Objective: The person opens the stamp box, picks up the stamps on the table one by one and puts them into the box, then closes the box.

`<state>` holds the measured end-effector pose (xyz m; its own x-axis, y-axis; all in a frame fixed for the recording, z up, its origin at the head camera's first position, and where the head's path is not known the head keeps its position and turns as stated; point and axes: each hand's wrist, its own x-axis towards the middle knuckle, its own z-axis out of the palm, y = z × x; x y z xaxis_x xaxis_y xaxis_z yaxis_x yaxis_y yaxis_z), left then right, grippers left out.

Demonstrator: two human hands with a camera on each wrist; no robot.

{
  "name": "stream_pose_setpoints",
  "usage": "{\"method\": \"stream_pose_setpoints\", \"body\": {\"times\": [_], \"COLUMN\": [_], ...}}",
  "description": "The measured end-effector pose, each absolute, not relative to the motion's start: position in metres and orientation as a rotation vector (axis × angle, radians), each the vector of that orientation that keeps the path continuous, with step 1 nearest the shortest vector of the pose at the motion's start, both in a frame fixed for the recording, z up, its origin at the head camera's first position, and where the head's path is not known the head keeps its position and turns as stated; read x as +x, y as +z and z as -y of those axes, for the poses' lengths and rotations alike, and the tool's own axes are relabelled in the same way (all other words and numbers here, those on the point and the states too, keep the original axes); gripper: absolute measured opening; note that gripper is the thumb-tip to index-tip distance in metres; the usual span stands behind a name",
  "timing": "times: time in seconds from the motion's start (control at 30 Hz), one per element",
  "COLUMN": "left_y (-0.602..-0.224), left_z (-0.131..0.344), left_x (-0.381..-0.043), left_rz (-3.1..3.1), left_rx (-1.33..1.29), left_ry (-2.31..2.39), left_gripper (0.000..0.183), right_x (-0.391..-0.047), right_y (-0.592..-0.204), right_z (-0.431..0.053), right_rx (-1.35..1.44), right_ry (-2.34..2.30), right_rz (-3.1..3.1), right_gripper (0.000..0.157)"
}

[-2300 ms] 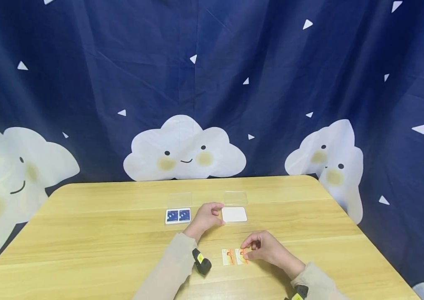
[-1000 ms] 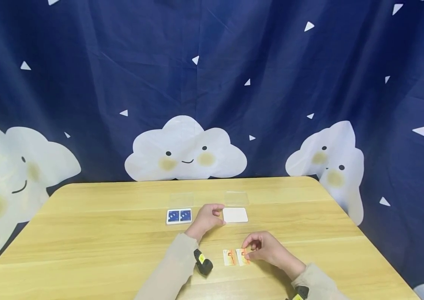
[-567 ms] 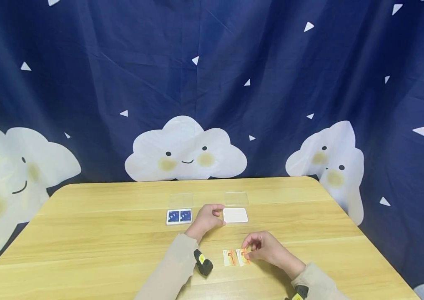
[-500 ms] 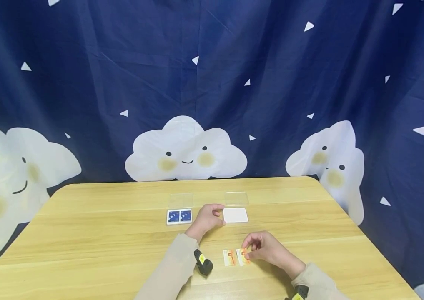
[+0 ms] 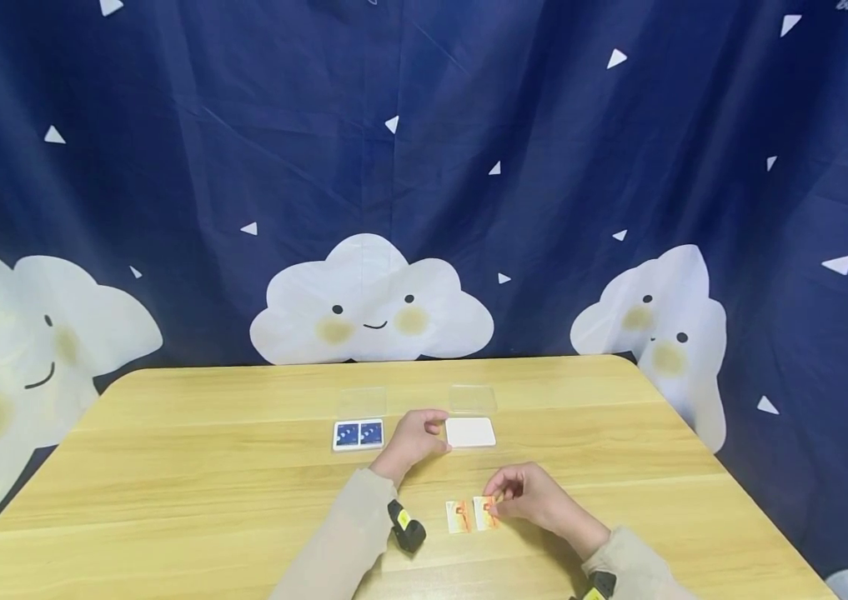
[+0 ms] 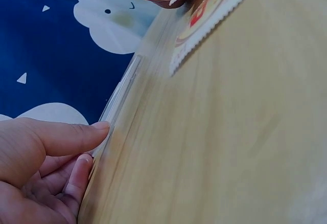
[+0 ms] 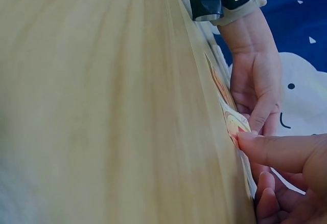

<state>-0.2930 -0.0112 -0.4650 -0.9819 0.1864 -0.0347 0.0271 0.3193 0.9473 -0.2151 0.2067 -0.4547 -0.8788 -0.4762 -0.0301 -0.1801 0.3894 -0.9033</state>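
My left hand (image 5: 412, 437) grips the left edge of a clear plastic case (image 6: 120, 96) with a white insert (image 5: 470, 432) in it. In the left wrist view its thumb lies on the case's edge and the other fingers are curled below. Nearer the front, my right hand (image 5: 532, 500) pinches the right-hand orange postage stamp (image 5: 484, 512) by its right side, thumb on its face. In the right wrist view this stamp (image 7: 236, 121) is tilted up at the thumb. A matching orange stamp (image 5: 458, 517) with a toothed edge lies flat just left of it.
A second clear case (image 5: 358, 446) with two dark blue stamps (image 5: 347, 434) side by side lies left of my left hand. Its transparent lid (image 5: 362, 402) and the other case's lid (image 5: 472, 398) lie open towards the back of the wooden table (image 5: 206, 492). A blue curtain (image 5: 424, 183) hangs behind.
The right-hand stamp has shifted and turned slightly in my right hand, its near edge a little further from the other stamp. The left hand stays at the case; the head view has tilted slightly.
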Motion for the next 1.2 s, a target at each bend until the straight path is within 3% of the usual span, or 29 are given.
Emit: {"method": "stream_pose_setpoints", "body": {"times": [0.63, 1.2], "left_y": [-0.4662, -0.4643], "left_z": [0.0106, 0.0100], "left_x": [-0.2928, -0.2926], "left_rz": [-2.451, -2.442], "left_rx": [0.195, 0.161], "left_ry": [1.732, 1.726], "left_gripper": [0.054, 0.054], "right_x": [-0.2151, -0.2175], "right_y": [-0.4550, -0.4476], "right_z": [-0.2071, -0.2109], "right_rx": [-0.531, -0.527], "right_ry": [-1.503, -1.567], "right_rz": [-2.464, -2.322], "right_gripper": [0.009, 0.017]}}
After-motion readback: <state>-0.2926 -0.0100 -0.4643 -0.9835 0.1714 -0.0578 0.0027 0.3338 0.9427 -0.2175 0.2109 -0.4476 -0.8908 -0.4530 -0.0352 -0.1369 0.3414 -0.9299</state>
